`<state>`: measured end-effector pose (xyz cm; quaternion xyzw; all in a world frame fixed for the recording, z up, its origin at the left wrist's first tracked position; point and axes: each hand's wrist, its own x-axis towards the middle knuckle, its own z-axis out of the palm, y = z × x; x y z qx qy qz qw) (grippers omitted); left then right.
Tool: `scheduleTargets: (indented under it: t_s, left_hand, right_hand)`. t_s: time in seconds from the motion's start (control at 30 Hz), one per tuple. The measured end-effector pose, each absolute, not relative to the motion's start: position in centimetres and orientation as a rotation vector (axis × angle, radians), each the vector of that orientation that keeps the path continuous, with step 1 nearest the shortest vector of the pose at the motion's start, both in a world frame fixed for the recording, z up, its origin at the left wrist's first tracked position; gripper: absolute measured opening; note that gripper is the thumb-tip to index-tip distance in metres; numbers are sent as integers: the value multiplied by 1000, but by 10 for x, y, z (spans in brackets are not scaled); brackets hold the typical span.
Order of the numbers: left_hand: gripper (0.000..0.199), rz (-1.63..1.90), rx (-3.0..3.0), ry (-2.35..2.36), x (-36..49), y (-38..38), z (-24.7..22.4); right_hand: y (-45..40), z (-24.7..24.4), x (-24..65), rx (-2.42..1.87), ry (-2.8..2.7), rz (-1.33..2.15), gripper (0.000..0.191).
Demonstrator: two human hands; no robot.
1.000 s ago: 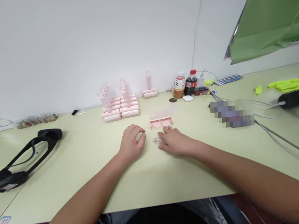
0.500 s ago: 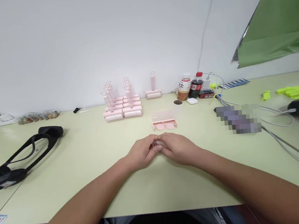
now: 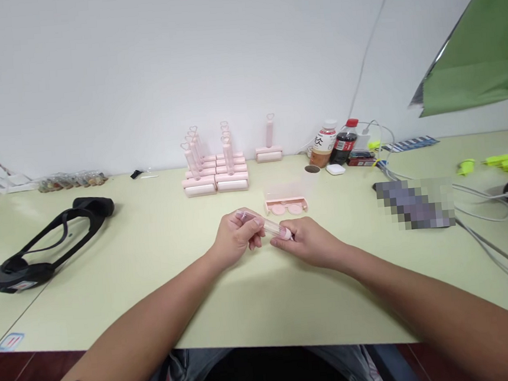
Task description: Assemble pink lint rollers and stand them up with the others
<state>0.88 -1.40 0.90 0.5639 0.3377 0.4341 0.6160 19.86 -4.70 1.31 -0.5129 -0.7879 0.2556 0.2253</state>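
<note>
A clear pinkish tube lies slantwise between my two hands, just above the table. My left hand is closed round its upper left end, thumb on top. The fingers of my right hand pinch its lower right end, which looks pale pink. Just beyond my hands sits an open pink case with two round parts at its front and a clear lid raised behind. Farther back stand several pink rollers with upright clear handles topped by heart-shaped loops.
One more pink roller stands apart near the wall. Two drink bottles, a white box and cables are at the back right. A black headset strap lies at the left, a blurred-out object at the right.
My hands have drawn slightly apart, and the tube between them now shows along much of its length. The whole view has shifted a little.
</note>
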Motion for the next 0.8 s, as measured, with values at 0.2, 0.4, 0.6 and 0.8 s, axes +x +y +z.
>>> scheduleTargets:
  t_s: [0.2,0.4,0.6,0.8]
  left_hand:
    - [43,1267,1030,931,-1,6,12]
    - [27,828,1863,949,8,-19,-3]
    - [35,754,1984,797,21,-30,-12]
    - [45,791,1907,812,23,-27,-17]
  right_hand:
    - [-43,11,205,-1253,-2114,647,38]
    - [-42,10,207,-1129,-1969,693,31]
    - [-52,18,203,-993,-2125,743,19]
    - [-47,27,213,-1159,-2119,577,21]
